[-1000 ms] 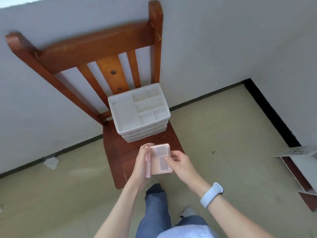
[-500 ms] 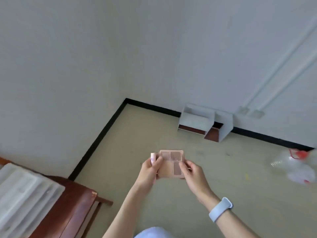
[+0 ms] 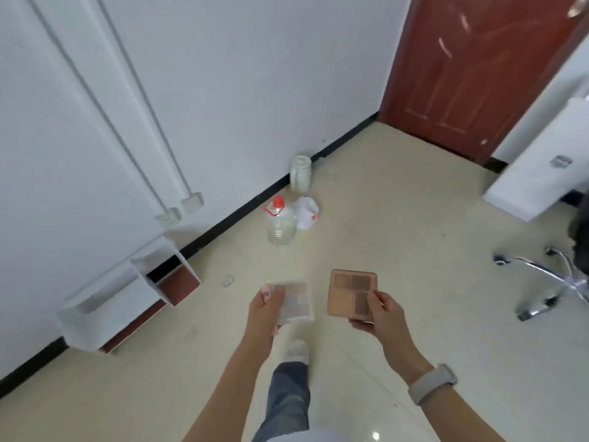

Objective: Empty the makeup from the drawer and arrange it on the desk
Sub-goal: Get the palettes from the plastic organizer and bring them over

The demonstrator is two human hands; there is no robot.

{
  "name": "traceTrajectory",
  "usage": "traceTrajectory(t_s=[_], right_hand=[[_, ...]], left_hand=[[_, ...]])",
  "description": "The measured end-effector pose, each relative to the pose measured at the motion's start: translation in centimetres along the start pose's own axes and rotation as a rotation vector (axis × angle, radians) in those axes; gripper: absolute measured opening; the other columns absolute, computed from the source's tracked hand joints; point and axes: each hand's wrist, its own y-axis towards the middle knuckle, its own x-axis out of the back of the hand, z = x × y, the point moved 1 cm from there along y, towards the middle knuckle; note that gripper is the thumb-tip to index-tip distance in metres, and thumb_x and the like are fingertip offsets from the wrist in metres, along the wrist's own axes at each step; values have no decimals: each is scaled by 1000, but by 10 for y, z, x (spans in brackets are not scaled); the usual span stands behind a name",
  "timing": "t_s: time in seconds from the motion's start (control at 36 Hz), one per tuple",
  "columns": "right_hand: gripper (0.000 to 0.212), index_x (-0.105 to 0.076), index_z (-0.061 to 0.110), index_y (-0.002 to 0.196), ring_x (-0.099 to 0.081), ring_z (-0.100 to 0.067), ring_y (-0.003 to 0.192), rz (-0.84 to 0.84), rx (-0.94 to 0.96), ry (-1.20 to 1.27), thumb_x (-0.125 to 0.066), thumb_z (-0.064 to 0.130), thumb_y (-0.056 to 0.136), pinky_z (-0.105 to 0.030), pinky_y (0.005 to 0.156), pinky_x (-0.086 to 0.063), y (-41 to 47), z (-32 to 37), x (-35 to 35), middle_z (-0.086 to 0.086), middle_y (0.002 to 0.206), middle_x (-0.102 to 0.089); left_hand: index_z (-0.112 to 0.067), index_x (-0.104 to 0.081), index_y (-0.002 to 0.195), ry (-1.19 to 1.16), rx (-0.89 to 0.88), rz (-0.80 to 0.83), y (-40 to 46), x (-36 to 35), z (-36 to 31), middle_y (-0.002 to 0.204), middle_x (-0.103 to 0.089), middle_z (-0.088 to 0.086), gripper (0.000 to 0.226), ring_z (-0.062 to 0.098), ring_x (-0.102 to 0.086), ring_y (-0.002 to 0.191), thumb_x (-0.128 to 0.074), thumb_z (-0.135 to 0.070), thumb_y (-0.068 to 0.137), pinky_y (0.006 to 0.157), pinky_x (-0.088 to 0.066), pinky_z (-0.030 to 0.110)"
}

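Note:
My right hand (image 3: 379, 309) pinches a pink eyeshadow palette (image 3: 349, 290) with several brown pans, held flat in front of me. My left hand (image 3: 266, 306) grips a second, paler palette (image 3: 294, 301), blurred, along with a small pink tube (image 3: 266, 290) at its upper left. The two palettes are apart, about a hand's width between them. Neither the drawer organiser nor the desk top is in view.
Below is beige floor with a clear oil bottle (image 3: 280, 223) with a red cap, a white plastic bag (image 3: 306, 212) and a pale jug (image 3: 300, 173) by the wall. White shelf boxes (image 3: 127, 291) lie at left. A chrome chair base (image 3: 548, 282) is at right, a red-brown door (image 3: 471, 59) beyond.
My view has swung right, from the wooden chair with the white organiser to the door side. The palettes, held together before, are now split, one in each hand.

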Motion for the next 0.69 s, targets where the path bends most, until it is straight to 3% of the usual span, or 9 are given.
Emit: traceTrajectory(t_s=[0.08, 0.19, 0.33, 0.44, 0.56, 0.69], right_hand=[[20, -51, 3, 109, -63, -31, 76, -114, -8, 1, -39, 16, 99, -23, 52, -55, 53, 18, 29, -11, 92, -60], [22, -50, 5, 113, -63, -25, 66, -226, -10, 7, -37, 17, 100, -28, 60, -55, 121, 58, 58, -8, 88, -61], [21, -52, 8, 108, -64, -22, 64, -353, -4, 113, -37, 20, 101, -21, 53, -54, 179, 113, 100, -7, 89, -62], [19, -56, 13, 102, -65, -19, 59, -470, -19, 173, -38, 18, 100, -22, 53, -54, 213, 133, 149, -6, 85, -65], [19, -56, 9, 101, -63, -22, 60, -597, -71, 187, -38, 14, 99, -23, 56, -55, 248, 139, 208, -7, 82, -64], [20, -55, 6, 105, -62, -27, 67, -715, -96, 248, -38, 15, 99, -31, 66, -54, 310, 150, 294, -13, 88, -63]], left_hand=[[-18, -38, 69, 35, 18, 49, 58, -47, -22, 78, -53, 3, 30, 15, -55, 65, -49, -15, 96, 50, -39, 21], [-18, -40, 73, 60, 47, 126, 132, -107, -61, 84, -56, 3, 26, 21, -55, 78, -50, -15, 96, 65, -42, 30], [-24, -32, 65, 164, 74, 230, 207, -199, -108, 74, -58, -7, 37, 12, -57, 65, -59, -16, 89, 60, -44, 24], [-23, -42, 79, 258, 128, 340, 257, -288, -118, 74, -55, -5, 19, 11, -55, 64, -50, -14, 93, 61, -42, 27], [-20, -40, 74, 329, 169, 444, 292, -380, -112, 69, -57, -5, 22, 9, -58, 58, -52, -13, 92, 61, -43, 27], [-16, -47, 89, 401, 192, 524, 333, -501, -102, 76, -59, -2, 8, 13, -58, 68, -53, -13, 91, 62, -48, 27]])
